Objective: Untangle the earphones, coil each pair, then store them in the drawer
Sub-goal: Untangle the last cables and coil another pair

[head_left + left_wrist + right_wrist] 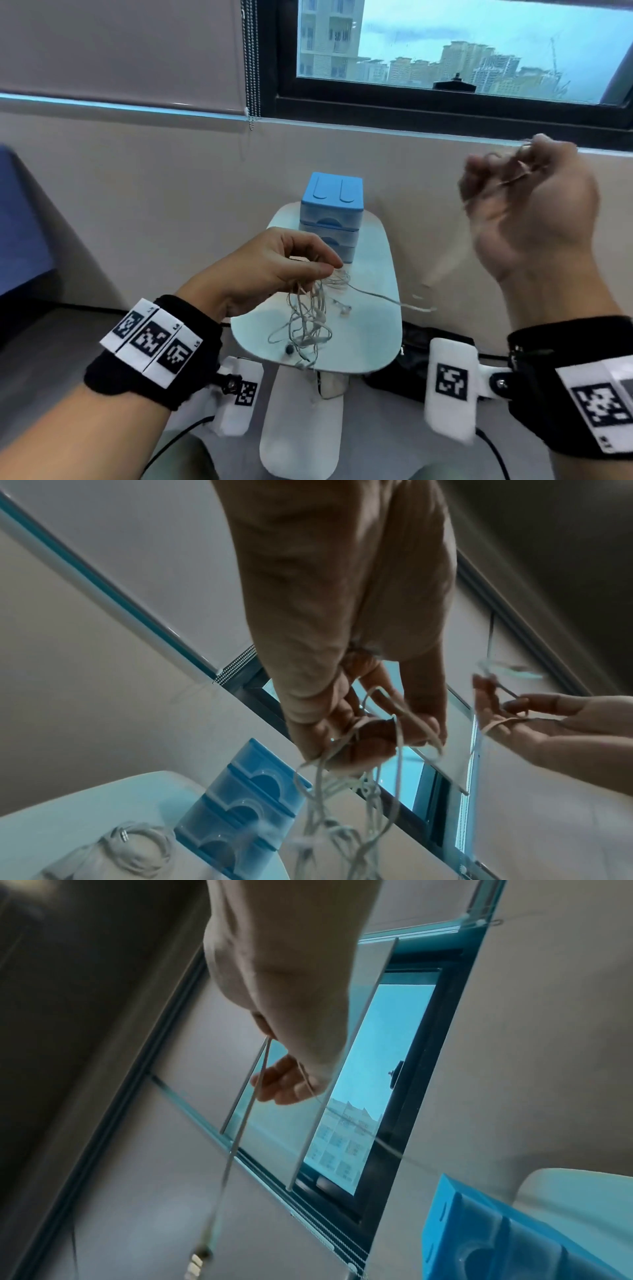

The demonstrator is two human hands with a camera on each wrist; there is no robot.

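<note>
Head view: tangled earphones (310,318) dangle from left fingers (322,265).

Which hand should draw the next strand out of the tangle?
Right. The right hand is raised and already holds a strand, while the left hand pinches the tangled earphones hanging over the table, anchoring them.

Black wristbands (154,353) with white coded tags (150,339)

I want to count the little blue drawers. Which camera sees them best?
The head view: the blue drawer box stands upright at the table's far end, its stacked fronts facing the camera, partly behind the left hand. The left wrist view shows it tilted behind dangling earphone cords; the right wrist view catches one blurred corner.
</note>
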